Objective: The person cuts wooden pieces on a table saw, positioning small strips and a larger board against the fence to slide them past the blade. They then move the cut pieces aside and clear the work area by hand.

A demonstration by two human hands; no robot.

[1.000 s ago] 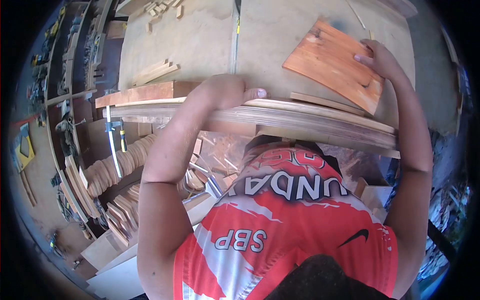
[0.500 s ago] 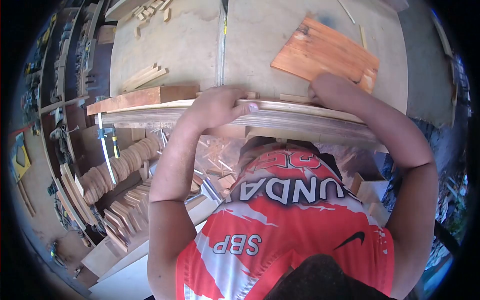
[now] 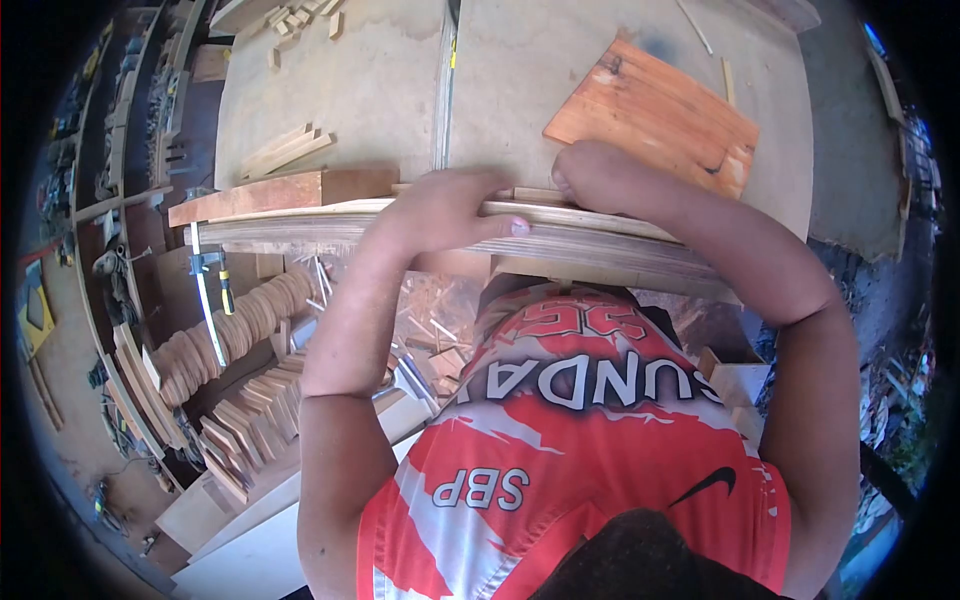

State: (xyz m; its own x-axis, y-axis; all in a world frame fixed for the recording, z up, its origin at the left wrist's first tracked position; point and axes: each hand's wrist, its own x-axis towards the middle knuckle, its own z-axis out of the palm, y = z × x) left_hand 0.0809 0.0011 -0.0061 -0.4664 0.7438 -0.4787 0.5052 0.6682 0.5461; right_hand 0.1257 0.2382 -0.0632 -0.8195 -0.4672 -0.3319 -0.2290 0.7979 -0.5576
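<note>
My left hand lies over the front edge of the workbench, fingers bent across narrow wooden strips and thumb stretched along the front. Beside it, my right hand is curled closed against the same strips. Its fingertips are mostly hidden, so what it grips cannot be made out. Just beyond the right hand lies a reddish-brown wooden board, flat on the bench. A thick wooden block sits along the edge to the left of my left hand.
A clamp hangs at the bench's left front corner. Loose wood sticks and small offcuts lie on the top. Below left are stacked round wooden pieces and slats. Tool shelves stand at far left.
My right hand has moved left along the bench edge, closer to my left hand. My left hand has shifted slightly right, its thumb still along the front edge.
</note>
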